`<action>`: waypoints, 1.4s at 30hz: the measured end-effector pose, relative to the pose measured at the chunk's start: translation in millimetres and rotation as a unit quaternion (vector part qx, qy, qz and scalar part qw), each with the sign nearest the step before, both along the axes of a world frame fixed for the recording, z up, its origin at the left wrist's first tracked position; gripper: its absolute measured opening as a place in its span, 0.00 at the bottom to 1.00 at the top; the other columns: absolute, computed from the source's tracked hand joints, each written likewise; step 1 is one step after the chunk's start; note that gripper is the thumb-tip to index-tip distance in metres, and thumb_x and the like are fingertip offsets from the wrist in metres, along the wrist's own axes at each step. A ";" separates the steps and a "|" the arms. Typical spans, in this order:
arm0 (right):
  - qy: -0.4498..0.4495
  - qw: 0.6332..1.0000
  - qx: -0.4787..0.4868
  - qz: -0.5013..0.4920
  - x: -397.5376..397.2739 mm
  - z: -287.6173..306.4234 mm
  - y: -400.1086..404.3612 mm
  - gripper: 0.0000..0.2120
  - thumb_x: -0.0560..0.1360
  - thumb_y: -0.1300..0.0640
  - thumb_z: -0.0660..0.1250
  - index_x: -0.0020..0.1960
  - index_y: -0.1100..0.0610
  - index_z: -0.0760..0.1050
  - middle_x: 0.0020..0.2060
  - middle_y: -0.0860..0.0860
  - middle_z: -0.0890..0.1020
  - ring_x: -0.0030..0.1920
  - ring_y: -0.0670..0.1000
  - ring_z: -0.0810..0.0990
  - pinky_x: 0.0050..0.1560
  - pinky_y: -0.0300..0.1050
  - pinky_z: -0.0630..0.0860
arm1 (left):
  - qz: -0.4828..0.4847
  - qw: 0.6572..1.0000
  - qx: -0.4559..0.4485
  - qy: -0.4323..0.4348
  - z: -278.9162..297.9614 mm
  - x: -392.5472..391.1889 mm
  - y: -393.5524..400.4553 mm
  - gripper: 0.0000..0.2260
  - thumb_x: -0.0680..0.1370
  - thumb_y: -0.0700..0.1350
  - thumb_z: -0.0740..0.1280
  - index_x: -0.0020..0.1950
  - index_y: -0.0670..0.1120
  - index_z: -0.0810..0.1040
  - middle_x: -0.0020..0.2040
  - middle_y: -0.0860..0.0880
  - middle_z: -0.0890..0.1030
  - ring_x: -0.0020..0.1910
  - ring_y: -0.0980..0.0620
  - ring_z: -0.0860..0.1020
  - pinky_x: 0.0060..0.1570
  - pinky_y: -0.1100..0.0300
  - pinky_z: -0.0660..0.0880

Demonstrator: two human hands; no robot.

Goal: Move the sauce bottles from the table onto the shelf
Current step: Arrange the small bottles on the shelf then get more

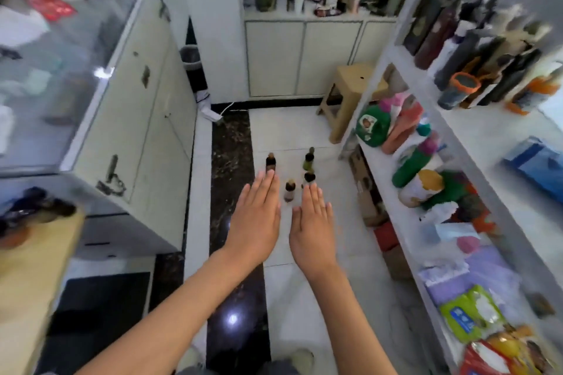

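— Floor: pale glossy tile with a dark speckled stone strip (231,146), narrow aisle. Task items?

— Four small dark-capped sauce bottles, upright, on the tile rather than any table: brown-bodied bottle at far left (270,162), green-bodied bottle at far right (309,159), short brown bottle in the middle (289,190), dark round-topped bottle (309,178) just beyond the right fingertips. None on a shelf yet.

— Hands?

— Left hand (255,222) flat, fingers straight and together, tips overlapping the far-left bottle in view; contact not certain. Right hand (313,227) likewise flat, holding nothing. Both hovering side by side, palms down.

— Step?

— Judged: outset, no bottle taken. Next move calls for lowering, curling fingers round one bottle apiece, lifting upright, swinging right.

— Surroundings?

— White multi-tier shelf unit (475,143) along the right, crowded with tall dark bottles, green and pink packets, tissue packs; free gap needed. Cream cabinet with glass top (143,94) at left; tan plastic stool (350,91) beyond.
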State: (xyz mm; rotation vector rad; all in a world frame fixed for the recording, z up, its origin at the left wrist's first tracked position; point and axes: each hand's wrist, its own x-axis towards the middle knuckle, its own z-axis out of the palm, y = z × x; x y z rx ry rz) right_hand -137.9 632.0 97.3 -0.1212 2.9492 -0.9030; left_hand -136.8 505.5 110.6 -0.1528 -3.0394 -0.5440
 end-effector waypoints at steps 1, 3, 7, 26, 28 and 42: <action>-0.006 1.000 0.000 0.024 0.0 -0.3 -28.4 0.25 0.85 0.53 0.45 0.80 0.57 0.47 0.80 0.51 0.49 0.79 0.45 0.43 0.78 0.45 0.38 | 0.026 1.000 0.008 -0.001 -1.9 6.9 -27.3 0.24 0.84 0.47 0.45 0.79 0.44 0.44 0.80 0.48 0.45 0.78 0.53 0.40 0.76 0.55 0.41; -0.018 0.997 0.005 0.075 2.8 -2.7 -85.1 0.25 0.85 0.53 0.45 0.80 0.57 0.47 0.80 0.51 0.49 0.78 0.43 0.42 0.78 0.44 0.38 | 0.079 0.997 0.024 -0.005 -6.1 23.2 -79.8 0.24 0.85 0.47 0.46 0.79 0.45 0.44 0.80 0.49 0.45 0.78 0.53 0.40 0.76 0.56 0.41; -0.023 0.986 0.004 0.165 18.3 -6.5 -190.8 0.25 0.85 0.54 0.47 0.80 0.57 0.49 0.80 0.51 0.51 0.79 0.46 0.45 0.78 0.46 0.41 | 0.165 0.985 0.049 -0.021 -17.9 62.4 -173.6 0.23 0.85 0.47 0.47 0.79 0.44 0.46 0.80 0.48 0.47 0.78 0.53 0.41 0.76 0.56 0.42; -0.130 0.915 -0.028 0.381 93.3 -47.1 -499.6 0.24 0.85 0.52 0.51 0.79 0.56 0.57 0.78 0.52 0.60 0.78 0.48 0.56 0.77 0.43 0.53 | 0.472 0.859 0.195 -0.010 -69.8 183.1 -444.7 0.23 0.84 0.46 0.51 0.79 0.44 0.54 0.79 0.49 0.55 0.78 0.53 0.47 0.76 0.57 0.49; -0.143 0.911 -0.026 0.386 92.0 -55.5 -513.2 0.24 0.84 0.52 0.52 0.79 0.56 0.58 0.78 0.51 0.61 0.78 0.48 0.56 0.76 0.42 0.53 | 0.491 0.842 0.223 -0.012 -75.1 184.2 -454.8 0.23 0.83 0.46 0.53 0.78 0.44 0.55 0.79 0.48 0.56 0.78 0.52 0.49 0.75 0.57 0.49; -0.225 0.894 -0.022 0.386 34.1 -131.6 -606.4 0.23 0.83 0.52 0.58 0.77 0.49 0.62 0.74 0.55 0.67 0.72 0.56 0.68 0.65 0.49 0.69 | 0.593 0.757 0.274 -0.021 -100.8 147.0 -551.8 0.22 0.78 0.40 0.64 0.72 0.44 0.66 0.70 0.46 0.69 0.66 0.47 0.71 0.59 0.62 0.65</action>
